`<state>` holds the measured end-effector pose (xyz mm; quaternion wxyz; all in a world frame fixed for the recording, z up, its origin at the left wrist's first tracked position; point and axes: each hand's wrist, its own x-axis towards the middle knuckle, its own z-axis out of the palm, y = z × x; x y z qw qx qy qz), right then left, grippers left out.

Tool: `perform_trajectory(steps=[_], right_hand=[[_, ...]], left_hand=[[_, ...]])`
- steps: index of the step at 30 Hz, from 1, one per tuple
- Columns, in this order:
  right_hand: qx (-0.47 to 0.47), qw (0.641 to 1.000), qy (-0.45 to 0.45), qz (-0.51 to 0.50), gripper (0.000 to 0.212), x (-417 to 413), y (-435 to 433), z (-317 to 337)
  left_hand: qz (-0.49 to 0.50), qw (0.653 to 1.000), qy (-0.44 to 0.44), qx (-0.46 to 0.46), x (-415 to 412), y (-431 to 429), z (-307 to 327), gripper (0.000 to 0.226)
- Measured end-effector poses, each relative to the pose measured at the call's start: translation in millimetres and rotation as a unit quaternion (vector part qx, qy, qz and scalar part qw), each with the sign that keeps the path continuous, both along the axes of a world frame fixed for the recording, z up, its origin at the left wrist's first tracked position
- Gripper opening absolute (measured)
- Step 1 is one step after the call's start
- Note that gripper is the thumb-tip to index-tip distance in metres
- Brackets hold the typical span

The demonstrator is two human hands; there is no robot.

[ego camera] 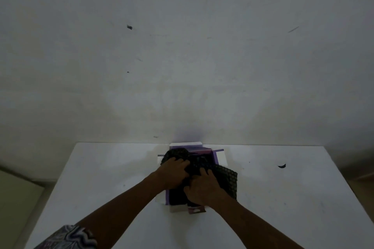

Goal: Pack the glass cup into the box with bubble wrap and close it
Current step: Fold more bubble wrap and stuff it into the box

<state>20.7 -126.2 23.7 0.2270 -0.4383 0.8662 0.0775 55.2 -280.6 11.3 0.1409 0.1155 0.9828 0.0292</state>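
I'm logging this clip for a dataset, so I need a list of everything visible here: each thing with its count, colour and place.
table: one, white, fills the lower half of the view, against the wall
box: one, white with purple edges, flaps open, at the table's far middle
bubble wrap: one dark sheet, bunched in the box, spilling over its right side
dark scrap: one, black, on the table to the right of the box
wall: one, whitish with a few dark marks, behind the table
glass cup: not visible
sleeve: one, patterned, bottom left
left hand: on the wrap
right hand: on the wrap
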Motion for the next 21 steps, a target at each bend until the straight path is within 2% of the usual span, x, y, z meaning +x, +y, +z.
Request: perform_trajectory(steps=[4, 5, 7, 9, 11, 13, 16, 18, 21], right_hand=[[0.010, 0.998, -0.065, 0.006, 0.047, -1.0, 7.9, 7.0], [-0.018, 0.996, -0.093, -0.002, 0.043, -0.8, 12.0, 11.4], [-0.135, 0.984, -0.111, -0.044, 0.031, 1.0, 20.5, 20.7], [-0.177, 0.981, 0.026, -0.070, 0.026, -1.1, 30.1, 25.1], [-0.114, 0.981, 0.138, -0.069, 0.028, -0.1, 38.5, 31.0], [-0.043, 0.989, 0.138, -0.040, 0.034, 2.7, 43.5, 29.2], [0.041, 0.992, 0.121, 0.019, 0.036, 4.2, 39.8, 23.5], [0.092, 0.989, 0.110, 0.039, 0.038, 5.2, 33.8, 19.1], [0.097, 0.989, 0.102, 0.041, 0.035, 5.1, 27.1, 16.8]], left_hand=[[0.049, 0.992, -0.108, 0.043, -13.6, -0.3, 5.8, 0.038], [0.072, 0.987, -0.130, 0.056, -14.5, 1.3, 9.2, 0.043], [0.099, 0.982, -0.134, 0.087, -16.9, 3.6, 10.0, 0.049], [0.099, 0.980, -0.140, 0.102, -18.8, 3.1, 11.9, 0.053], [0.123, 0.974, -0.149, 0.121, -21.2, 5.2, 17.2, 0.046], [0.163, 0.969, -0.106, 0.153, -22.8, 11.9, 24.7, 0.026], [0.201, 0.975, -0.014, 0.088, -21.3, 27.1, 27.3, 0.017], [0.277, 0.959, -0.015, 0.060, -14.6, 31.3, 24.3, 0.016], [0.388, 0.892, 0.023, 0.230, -8.6, 33.8, 15.6, 0.027]])
